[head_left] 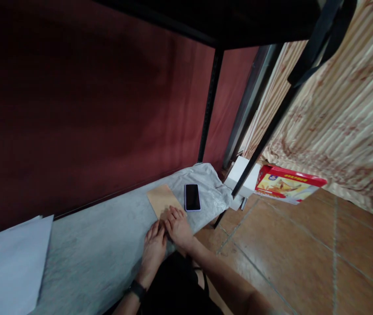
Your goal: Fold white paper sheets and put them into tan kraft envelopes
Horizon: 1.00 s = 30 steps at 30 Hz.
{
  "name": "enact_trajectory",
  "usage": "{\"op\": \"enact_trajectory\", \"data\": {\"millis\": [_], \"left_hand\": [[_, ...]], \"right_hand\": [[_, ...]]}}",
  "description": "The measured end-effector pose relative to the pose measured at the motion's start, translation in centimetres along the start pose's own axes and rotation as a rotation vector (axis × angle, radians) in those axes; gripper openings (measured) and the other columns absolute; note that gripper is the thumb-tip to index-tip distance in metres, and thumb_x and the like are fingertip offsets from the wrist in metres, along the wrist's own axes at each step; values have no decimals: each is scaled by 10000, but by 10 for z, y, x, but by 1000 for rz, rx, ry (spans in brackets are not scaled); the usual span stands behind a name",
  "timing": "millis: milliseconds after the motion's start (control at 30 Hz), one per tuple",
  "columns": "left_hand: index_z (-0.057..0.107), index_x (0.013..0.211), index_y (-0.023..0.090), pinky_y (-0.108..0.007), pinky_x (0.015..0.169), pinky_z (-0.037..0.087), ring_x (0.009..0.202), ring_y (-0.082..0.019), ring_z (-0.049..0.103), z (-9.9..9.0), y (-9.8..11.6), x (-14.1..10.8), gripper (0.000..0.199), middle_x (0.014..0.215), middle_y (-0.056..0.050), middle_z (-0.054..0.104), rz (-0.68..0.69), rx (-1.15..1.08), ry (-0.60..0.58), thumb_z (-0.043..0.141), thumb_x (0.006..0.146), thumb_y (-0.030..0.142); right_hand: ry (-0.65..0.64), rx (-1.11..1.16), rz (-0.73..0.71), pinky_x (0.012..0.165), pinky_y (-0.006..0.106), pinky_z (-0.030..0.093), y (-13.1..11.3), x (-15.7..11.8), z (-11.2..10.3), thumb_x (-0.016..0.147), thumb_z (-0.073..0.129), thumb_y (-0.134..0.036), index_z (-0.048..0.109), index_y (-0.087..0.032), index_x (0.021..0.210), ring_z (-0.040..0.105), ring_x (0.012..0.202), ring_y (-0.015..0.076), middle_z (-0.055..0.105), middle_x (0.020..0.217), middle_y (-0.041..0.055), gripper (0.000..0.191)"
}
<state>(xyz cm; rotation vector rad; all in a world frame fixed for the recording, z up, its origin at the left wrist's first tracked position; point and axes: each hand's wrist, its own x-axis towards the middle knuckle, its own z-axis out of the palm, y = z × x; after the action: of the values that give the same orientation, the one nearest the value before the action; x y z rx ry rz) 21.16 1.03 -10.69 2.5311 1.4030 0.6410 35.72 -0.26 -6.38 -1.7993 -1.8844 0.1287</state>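
A tan sheet of paper [163, 198], like a flat envelope, lies on the grey cloth-covered shelf. My right hand [177, 225] rests on its near edge, fingers bent and close together. Beside it, my left hand [155, 243] touches the near left corner, its fingers curled; what lies under the fingertips is hidden. Both hands almost touch each other. Just right of the paper lies a phone [192, 197] with a dark screen and a pale purple edge.
White sheets [12, 267] lie at the far left of the shelf [97, 240]. Black metal posts [210, 105] rise at its right end. A white box [244, 175] and a red and yellow carton [288, 183] stand beyond, near a striped curtain [344, 113].
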Motion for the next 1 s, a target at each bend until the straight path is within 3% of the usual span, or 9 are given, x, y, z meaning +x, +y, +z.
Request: {"op": "enact_trajectory", "data": {"millis": [167, 367, 500, 633, 767, 900, 1000], "left_hand": [[667, 1251, 142, -466, 1113, 412, 1333, -305, 530, -8, 4, 13, 408, 1387, -180, 619, 19, 66, -11, 409, 947, 228], [646, 1300, 94, -476, 1090, 445, 1353, -322, 525, -1, -5, 16, 458, 1436, -207, 584, 21, 76, -22, 379, 965, 254], [600, 1354, 55, -481, 1118, 430, 1392, -324, 488, 4, -6, 2, 489, 1442, -220, 576, 107, 123, 19, 375, 989, 290], [570, 1399, 95, -490, 1124, 439, 1380, -301, 510, 4, -9, -16, 503, 1449, -173, 586, 164, 186, 68, 366, 1006, 333], [557, 1425, 148, -485, 1129, 447, 1373, -276, 524, 0, -11, -28, 498, 1464, -122, 584, 213, 213, 29, 373, 1007, 345], [537, 1446, 180, -462, 1140, 442, 1390, -246, 509, -13, -21, -40, 494, 1497, -87, 556, 258, 245, 17, 384, 1007, 347], [561, 1428, 172, -505, 1141, 426, 1395, -279, 500, -34, -48, -62, 502, 1512, -120, 534, 197, 299, 98, 380, 1006, 376]], "right_hand": [[-31, -44, 34, 1168, 541, 308, -1, 37, 12, 1036, 474, -350, 515, -160, 1440, 363, 1468, 316, 432, 1567, 177, 449], [-14, -101, 134, 1157, 535, 328, 4, 46, 21, 1026, 501, -352, 520, -141, 1433, 397, 1447, 332, 443, 1550, 211, 459], [-37, -141, 119, 1170, 526, 311, 5, 45, 23, 1043, 460, -392, 472, -150, 1484, 366, 1470, 326, 400, 1581, 202, 503], [-55, -163, 107, 1189, 531, 267, 5, 41, 25, 1059, 405, -424, 431, -150, 1522, 327, 1491, 340, 344, 1608, 202, 538], [-42, -167, 119, 1189, 556, 243, 2, 37, 25, 1056, 404, -443, 424, -165, 1530, 314, 1495, 350, 326, 1617, 190, 550], [-48, -168, 136, 1195, 561, 216, -2, 37, 22, 1043, 428, -483, 422, -155, 1534, 304, 1498, 355, 305, 1623, 198, 591], [-70, -176, 145, 1198, 554, 203, -3, 38, 22, 1042, 427, -491, 416, -161, 1538, 304, 1499, 346, 305, 1624, 193, 596]]}}
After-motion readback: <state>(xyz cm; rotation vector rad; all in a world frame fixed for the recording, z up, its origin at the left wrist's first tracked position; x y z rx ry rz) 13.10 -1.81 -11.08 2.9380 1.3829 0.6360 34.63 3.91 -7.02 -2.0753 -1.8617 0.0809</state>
